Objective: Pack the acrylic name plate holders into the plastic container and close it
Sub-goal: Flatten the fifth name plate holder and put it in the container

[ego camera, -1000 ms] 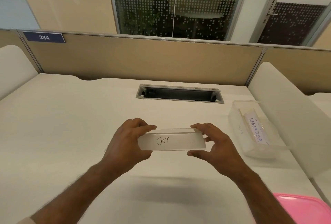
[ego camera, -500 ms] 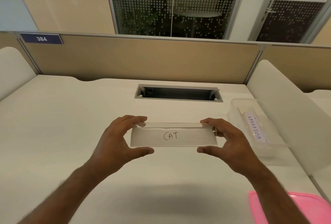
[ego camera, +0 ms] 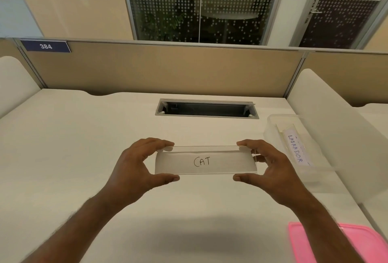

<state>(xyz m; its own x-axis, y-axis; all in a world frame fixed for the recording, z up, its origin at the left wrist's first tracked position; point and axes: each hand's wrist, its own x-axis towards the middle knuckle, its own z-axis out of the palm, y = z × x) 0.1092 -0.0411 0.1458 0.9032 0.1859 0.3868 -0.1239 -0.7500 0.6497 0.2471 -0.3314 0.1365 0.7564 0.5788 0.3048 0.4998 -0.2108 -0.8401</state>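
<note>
A clear acrylic name plate holder [ego camera: 205,161] with a white card reading "CAT" is held level above the white desk, facing me. My left hand [ego camera: 134,168] pinches its left end between thumb and fingers. My right hand [ego camera: 270,170] pinches its right end the same way. To the right stands the open clear plastic container [ego camera: 273,122], with another holder [ego camera: 296,149] labelled "LABRADOR" lying inside it. The pink lid [ego camera: 315,241] lies on the desk at the lower right, partly behind my right forearm.
A cable slot [ego camera: 206,110] is cut into the desk behind the held plate. A beige partition [ego camera: 163,69] runs along the back, and white side dividers [ego camera: 336,132] flank the desk, the right one close to the container.
The "CAT" holder has turned from a narrow, tilted view to a full face-on view, and both hands have spread to its ends and held it there.
</note>
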